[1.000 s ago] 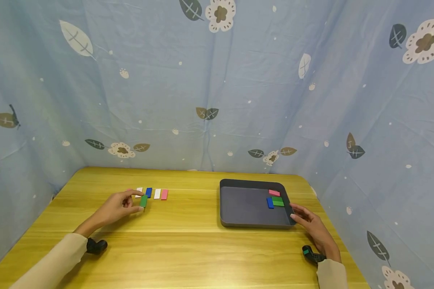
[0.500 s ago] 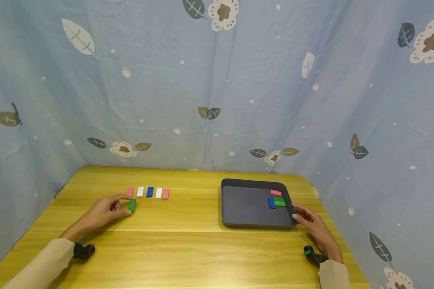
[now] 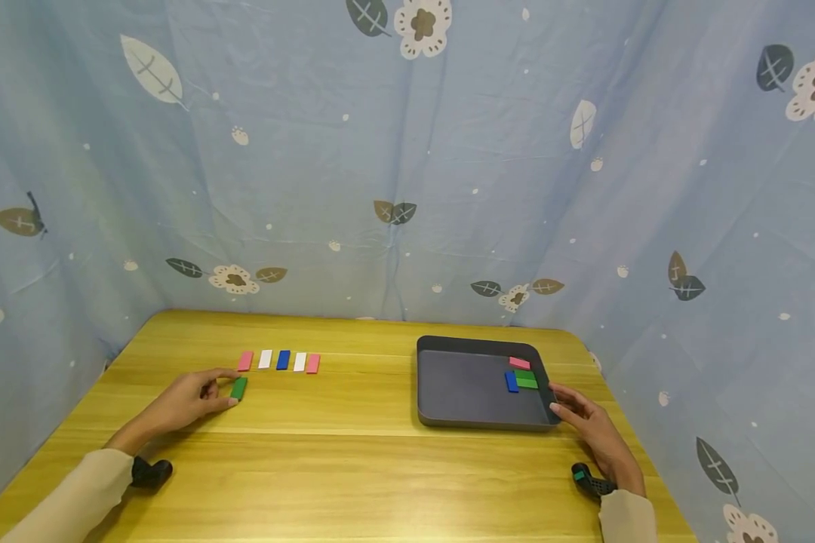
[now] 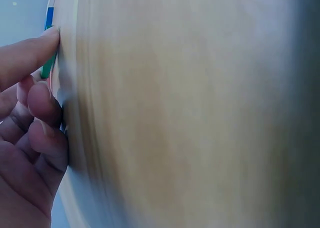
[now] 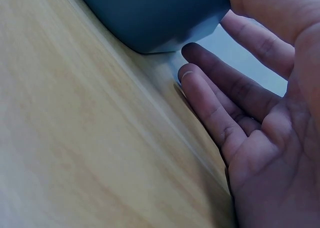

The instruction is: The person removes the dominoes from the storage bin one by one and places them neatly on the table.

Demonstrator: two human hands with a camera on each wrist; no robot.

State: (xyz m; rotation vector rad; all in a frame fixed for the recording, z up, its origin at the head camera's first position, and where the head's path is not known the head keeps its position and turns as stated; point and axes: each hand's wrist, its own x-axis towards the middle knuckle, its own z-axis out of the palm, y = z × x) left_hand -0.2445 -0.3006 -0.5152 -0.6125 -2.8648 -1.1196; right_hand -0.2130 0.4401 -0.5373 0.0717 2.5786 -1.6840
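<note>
My left hand pinches a small green rectangular tile by its two ends, between thumb and index finger, close over the table. Beyond it a row of similar tiles runs to the right: a pink tile, a white tile, a blue tile, then another white and another pink. My right hand rests its thumb and index fingertips at the right wall of a dark grey tray; its other fingers extend loosely below the tray's corner in the right wrist view.
Inside the tray, near its right side, lie a pink tile, a blue tile and two green tiles side by side. The wooden table ends at a patterned blue curtain behind and at both sides.
My left hand has moved left and slightly nearer with the green tile, passing the row and uncovering its leftmost pink and white tiles. The right hand stays at the tray.
</note>
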